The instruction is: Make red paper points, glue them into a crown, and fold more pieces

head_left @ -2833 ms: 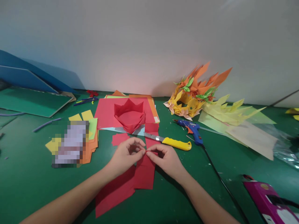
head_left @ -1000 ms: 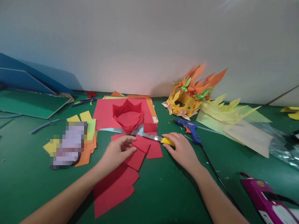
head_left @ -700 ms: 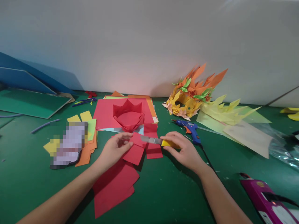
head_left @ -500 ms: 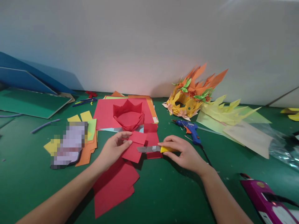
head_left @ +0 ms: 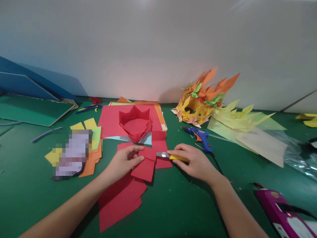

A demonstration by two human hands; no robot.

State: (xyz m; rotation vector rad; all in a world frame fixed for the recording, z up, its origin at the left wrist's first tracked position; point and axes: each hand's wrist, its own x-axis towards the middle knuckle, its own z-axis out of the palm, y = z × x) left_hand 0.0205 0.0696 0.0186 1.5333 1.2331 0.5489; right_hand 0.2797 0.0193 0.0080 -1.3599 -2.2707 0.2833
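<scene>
Between thumb and fingers, my left hand (head_left: 126,162) pinches a folded piece of red paper (head_left: 145,168), held just above the table. My right hand (head_left: 189,163) grips a yellow utility knife (head_left: 179,158). Its blade points left, and the tip meets or passes behind the paper's right edge near the fold; I cannot tell which. Below lie larger red sheets (head_left: 121,203), and another red piece (head_left: 159,142) is partly behind the held one. Farther back, a red paper crown (head_left: 135,127) rests on a flat red sheet (head_left: 109,119).
A blue glue gun (head_left: 201,137) lies right of the papers, near a yellow and orange paper crown (head_left: 195,114). A blurred phone (head_left: 71,153) sits on coloured paper at left. At lower right is a purple device (head_left: 274,205). A white wall (head_left: 148,49) rises behind.
The red paper in my left hand has moved slightly down and turned. The knife blade, earlier in front of the paper, now shows only up to its right edge.
</scene>
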